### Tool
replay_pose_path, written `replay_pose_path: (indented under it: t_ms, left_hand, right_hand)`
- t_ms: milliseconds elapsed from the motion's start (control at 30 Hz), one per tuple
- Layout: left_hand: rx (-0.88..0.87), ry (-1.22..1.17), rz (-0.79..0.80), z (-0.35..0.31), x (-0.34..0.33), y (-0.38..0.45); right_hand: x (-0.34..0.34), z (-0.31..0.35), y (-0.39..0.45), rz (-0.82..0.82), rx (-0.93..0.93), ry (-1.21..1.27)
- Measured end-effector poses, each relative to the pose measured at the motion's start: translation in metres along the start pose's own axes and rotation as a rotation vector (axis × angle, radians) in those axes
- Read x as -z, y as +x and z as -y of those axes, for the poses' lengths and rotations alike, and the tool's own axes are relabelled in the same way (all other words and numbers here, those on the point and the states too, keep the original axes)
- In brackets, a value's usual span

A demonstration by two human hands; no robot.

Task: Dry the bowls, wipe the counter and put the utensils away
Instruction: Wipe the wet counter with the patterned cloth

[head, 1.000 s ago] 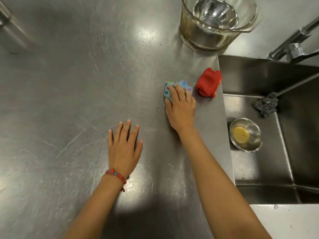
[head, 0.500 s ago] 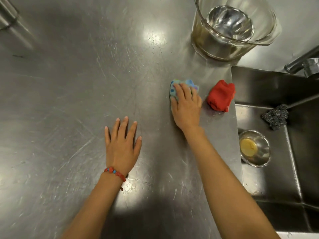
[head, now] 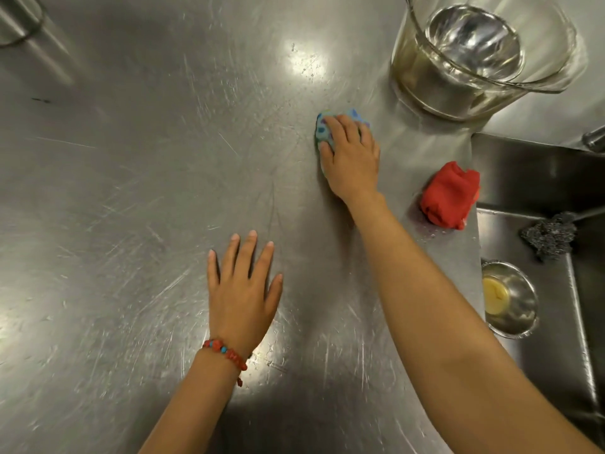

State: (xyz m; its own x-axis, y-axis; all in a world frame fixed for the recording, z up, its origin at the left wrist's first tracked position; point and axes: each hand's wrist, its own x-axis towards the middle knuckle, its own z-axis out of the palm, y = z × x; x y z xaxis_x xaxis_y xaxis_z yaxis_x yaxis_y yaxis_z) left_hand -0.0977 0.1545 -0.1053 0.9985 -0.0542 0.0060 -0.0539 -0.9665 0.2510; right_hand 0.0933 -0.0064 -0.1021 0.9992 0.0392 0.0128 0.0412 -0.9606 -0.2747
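Observation:
My right hand presses a blue spotted cloth flat on the steel counter; most of the cloth is hidden under my fingers. My left hand lies flat on the counter with fingers spread, holding nothing, a red bead bracelet on its wrist. A large glass bowl with a steel bowl nested inside stands at the back right, just beyond the cloth.
A crumpled red cloth lies at the counter's edge by the sink. In the sink sit a small steel bowl with something yellow in it and a steel scourer. A tap shows at the right edge.
My right hand has slid the blue cloth away from the red cloth, toward the back left of the counter. My left hand has stayed flat in place.

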Motion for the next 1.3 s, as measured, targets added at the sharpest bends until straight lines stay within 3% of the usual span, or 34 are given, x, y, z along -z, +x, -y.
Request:
replay_pose_path:
  t_ms: [300, 533, 900, 967, 1067, 1133, 1233, 1300]
  left_hand:
    - [-0.012, -0.019, -0.027, 0.002, 0.0, 0.008]
    - [-0.029, -0.058, -0.016, 0.004, 0.002, 0.006]
    - [-0.084, -0.075, -0.009, 0.002, 0.008, -0.02]
    - [-0.095, -0.076, -0.004, 0.003, 0.008, -0.027]
    - [-0.115, -0.087, -0.003, 0.003, 0.011, -0.036]
    - [-0.128, -0.094, 0.001, 0.002, 0.011, -0.042]
    - [-0.152, -0.088, 0.013, -0.001, 0.012, -0.052]
    - [-0.16, -0.084, 0.018, -0.002, 0.011, -0.057]
  right_hand:
    - [0.001, 0.002, -0.107, -0.013, 0.151, 0.046]
    - [0.016, -0.024, -0.048, -0.046, -0.135, 0.042]
    - [0.022, -0.001, -0.235, 0.0, -0.095, 0.16]
    - [0.027, -0.001, -0.244, 0.033, -0.094, 0.287]
    - [0.043, -0.001, -0.241, -0.146, -0.343, 0.627]
    - [0.048, -0.002, -0.239, -0.215, -0.594, 0.616]
    - [0.048, -0.001, -0.237, -0.06, -0.766, 0.406]
    - [0.049, -0.002, -0.23, -0.012, -0.806, 0.459]
